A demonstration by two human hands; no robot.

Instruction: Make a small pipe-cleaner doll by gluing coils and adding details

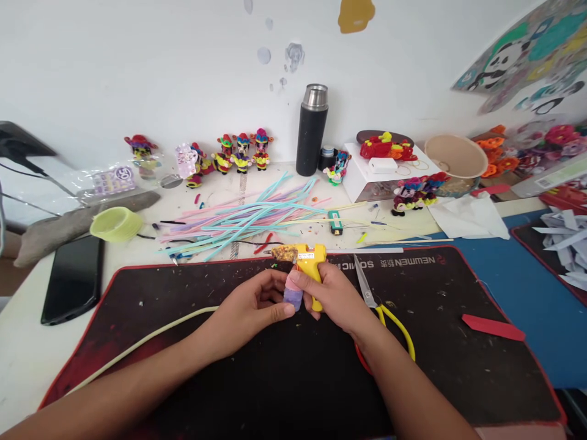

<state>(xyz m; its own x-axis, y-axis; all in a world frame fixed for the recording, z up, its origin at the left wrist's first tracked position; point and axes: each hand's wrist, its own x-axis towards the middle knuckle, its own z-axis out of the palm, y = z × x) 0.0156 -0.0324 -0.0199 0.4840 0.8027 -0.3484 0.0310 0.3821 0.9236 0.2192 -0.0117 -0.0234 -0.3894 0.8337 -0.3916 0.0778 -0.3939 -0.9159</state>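
A small rounded piece of fuzzy pipe cleaner [292,298], pink on top and purple below, is pinched in my left hand [250,302]. My right hand [337,296] is closed around the handle of a yellow glue gun [313,264], and its thumb rests on the pink end of the piece. The gun's nozzle points left, and a long pale glue stick [367,250] sticks out of its back. Some of the fingers are hidden behind the piece and the handle. Scissors [367,287] with yellow and red handles lie beside my right forearm, partly covered by it.
Loose pastel pipe cleaners [257,214] lie behind the dark mat [183,366]. A phone [73,278] and a pale green roll [116,223] are left. Small fuzzy figures [242,153] and a black thermos [312,131] stand by the wall. A red strip [493,327] lies right.
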